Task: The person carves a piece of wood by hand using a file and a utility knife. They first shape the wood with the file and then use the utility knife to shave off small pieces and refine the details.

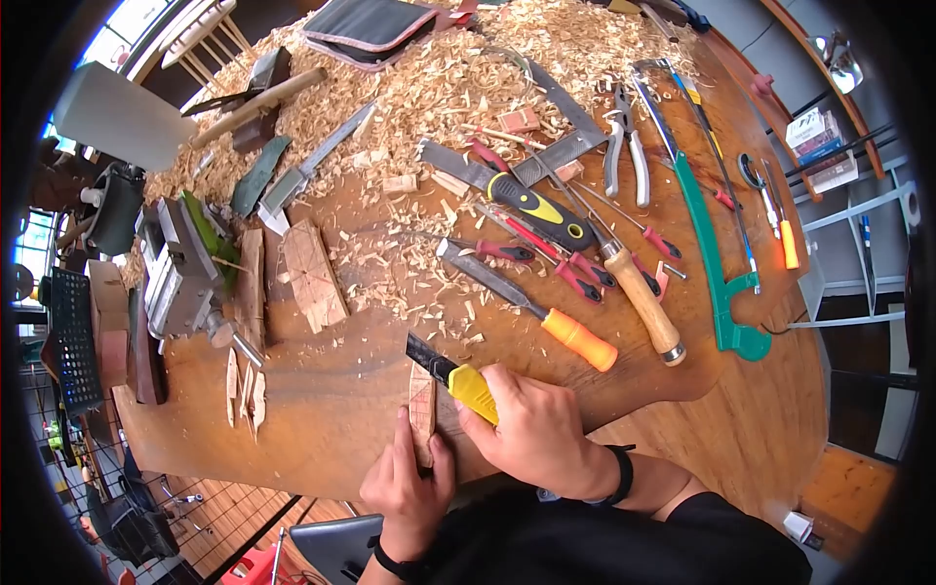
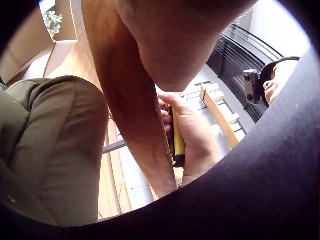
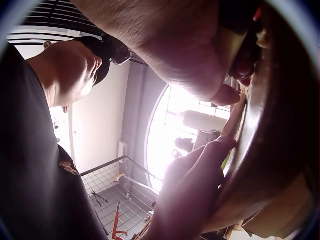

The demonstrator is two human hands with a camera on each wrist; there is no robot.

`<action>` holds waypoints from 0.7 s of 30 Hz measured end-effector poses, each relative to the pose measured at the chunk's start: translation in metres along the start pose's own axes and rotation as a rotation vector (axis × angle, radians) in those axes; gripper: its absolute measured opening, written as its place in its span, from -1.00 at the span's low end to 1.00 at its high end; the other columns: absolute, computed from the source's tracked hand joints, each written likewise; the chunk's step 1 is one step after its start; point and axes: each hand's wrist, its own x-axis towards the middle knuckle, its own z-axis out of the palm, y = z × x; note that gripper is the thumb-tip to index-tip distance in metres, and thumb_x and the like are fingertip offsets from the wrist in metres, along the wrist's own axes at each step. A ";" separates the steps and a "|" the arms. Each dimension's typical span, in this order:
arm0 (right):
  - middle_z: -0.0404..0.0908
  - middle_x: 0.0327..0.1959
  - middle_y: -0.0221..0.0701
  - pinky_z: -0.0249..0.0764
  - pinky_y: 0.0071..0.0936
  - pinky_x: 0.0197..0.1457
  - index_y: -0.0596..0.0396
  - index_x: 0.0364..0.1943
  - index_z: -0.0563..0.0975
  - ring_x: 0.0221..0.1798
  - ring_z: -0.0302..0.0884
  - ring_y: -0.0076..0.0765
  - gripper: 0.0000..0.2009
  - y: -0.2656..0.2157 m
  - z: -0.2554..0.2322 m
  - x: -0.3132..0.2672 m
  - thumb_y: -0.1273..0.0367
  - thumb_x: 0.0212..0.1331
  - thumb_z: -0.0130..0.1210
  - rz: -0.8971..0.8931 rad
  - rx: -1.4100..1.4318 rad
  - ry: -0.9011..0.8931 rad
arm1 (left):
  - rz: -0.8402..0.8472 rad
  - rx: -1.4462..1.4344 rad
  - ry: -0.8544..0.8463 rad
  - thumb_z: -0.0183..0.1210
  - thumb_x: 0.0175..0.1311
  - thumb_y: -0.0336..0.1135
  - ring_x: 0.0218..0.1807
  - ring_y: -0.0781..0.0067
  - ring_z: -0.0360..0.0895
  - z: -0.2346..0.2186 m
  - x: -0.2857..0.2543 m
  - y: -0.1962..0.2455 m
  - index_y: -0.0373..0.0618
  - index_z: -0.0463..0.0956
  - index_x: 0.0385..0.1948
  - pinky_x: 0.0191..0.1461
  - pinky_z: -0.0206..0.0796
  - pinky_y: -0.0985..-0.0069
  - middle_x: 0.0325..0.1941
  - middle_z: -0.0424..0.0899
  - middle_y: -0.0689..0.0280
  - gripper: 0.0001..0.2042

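right grip (image 1: 534, 429) wraps yellow cutter (image 1: 474, 392), blade (image 1: 428, 357) head-view only; left grip (image 1: 406, 486) pinches wood (image 1: 421, 402).

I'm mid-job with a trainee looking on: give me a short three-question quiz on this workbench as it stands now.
1. Multiple choice. What does the right hand hold?
A) the pliers
B) the yellow knife
C) the green saw

2. True or false: the left hand holds the small piece of wood.

3. Fill in the missing word: the chisel lying nearest the yellow knife has a handle coloured ____.

Key: 1. B; 2. true; 3. orange.
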 end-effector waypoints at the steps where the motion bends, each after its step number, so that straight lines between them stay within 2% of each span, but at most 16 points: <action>1: 0.65 -0.43 -0.24 0.61 -0.20 -0.41 0.12 -0.19 0.46 -0.42 0.70 -0.07 -0.72 -0.001 0.000 0.000 0.25 0.23 0.28 -0.002 0.003 0.018 | 0.012 -0.006 0.011 0.33 0.21 -0.34 -0.62 0.19 0.56 0.001 0.000 -0.001 -0.41 0.56 0.17 -0.51 0.41 0.37 -0.53 0.61 0.16 -0.51; 3: 0.65 -0.43 -0.24 0.61 -0.20 -0.41 0.12 -0.19 0.47 -0.42 0.70 -0.06 -0.72 -0.001 0.002 0.000 0.26 0.22 0.28 -0.004 0.001 0.031 | 0.008 -0.014 0.011 0.33 0.21 -0.33 -0.62 0.20 0.56 0.000 0.000 -0.001 -0.41 0.56 0.16 -0.51 0.42 0.38 -0.53 0.62 0.17 -0.51; 5: 0.65 -0.52 -0.20 0.56 -0.12 -0.43 0.13 -0.18 0.50 -0.48 0.67 0.04 -0.69 0.000 0.006 -0.001 0.24 0.21 0.33 -0.006 0.016 0.070 | 0.007 -0.023 0.012 0.34 0.20 -0.33 -0.62 0.21 0.56 -0.001 0.000 -0.001 -0.41 0.56 0.16 -0.51 0.42 0.38 -0.52 0.62 0.17 -0.51; 11: 0.66 -0.51 -0.20 0.60 -0.14 -0.41 0.12 -0.17 0.48 -0.46 0.69 0.00 -0.72 -0.002 0.006 0.000 0.26 0.24 0.29 0.005 -0.047 0.054 | 0.023 -0.025 0.018 0.36 0.18 -0.28 -0.65 0.28 0.54 -0.002 0.001 -0.003 -0.37 0.59 0.15 -0.54 0.40 0.40 -0.52 0.63 0.22 -0.50; 16: 0.64 -0.51 -0.14 0.56 -0.06 -0.39 0.11 -0.20 0.52 -0.43 0.68 0.14 -0.72 -0.007 0.004 0.001 0.22 0.28 0.31 0.083 -0.034 0.055 | 0.042 -0.057 0.031 0.36 0.19 -0.28 -0.68 0.36 0.46 -0.001 -0.001 -0.006 -0.36 0.61 0.14 -0.58 0.34 0.42 -0.61 0.51 0.30 -0.51; 19: 0.65 -0.50 -0.12 0.56 -0.07 -0.38 0.13 -0.17 0.53 -0.42 0.69 0.14 -0.70 -0.010 0.002 0.001 0.20 0.28 0.32 0.109 -0.026 0.036 | 0.055 -0.075 0.020 0.35 0.20 -0.30 -0.68 0.38 0.46 -0.002 -0.001 -0.008 -0.39 0.59 0.15 -0.58 0.33 0.42 -0.61 0.50 0.30 -0.51; 20: 0.65 -0.50 -0.12 0.56 -0.07 -0.38 0.13 -0.17 0.53 -0.42 0.69 0.14 -0.70 -0.011 0.002 0.000 0.20 0.28 0.32 0.115 -0.037 0.034 | 0.052 -0.088 0.017 0.35 0.20 -0.30 -0.68 0.38 0.46 -0.004 -0.002 -0.007 -0.39 0.59 0.15 -0.58 0.33 0.42 -0.61 0.50 0.30 -0.51; 21: 0.66 -0.50 -0.11 0.56 -0.04 -0.39 0.14 -0.16 0.51 -0.43 0.68 0.15 -0.68 -0.011 0.002 -0.001 0.17 0.30 0.29 0.098 -0.011 0.020 | 0.021 -0.117 -0.020 0.33 0.22 -0.33 -0.63 0.29 0.52 -0.008 -0.001 -0.006 -0.39 0.57 0.18 -0.53 0.38 0.39 -0.55 0.56 0.22 -0.51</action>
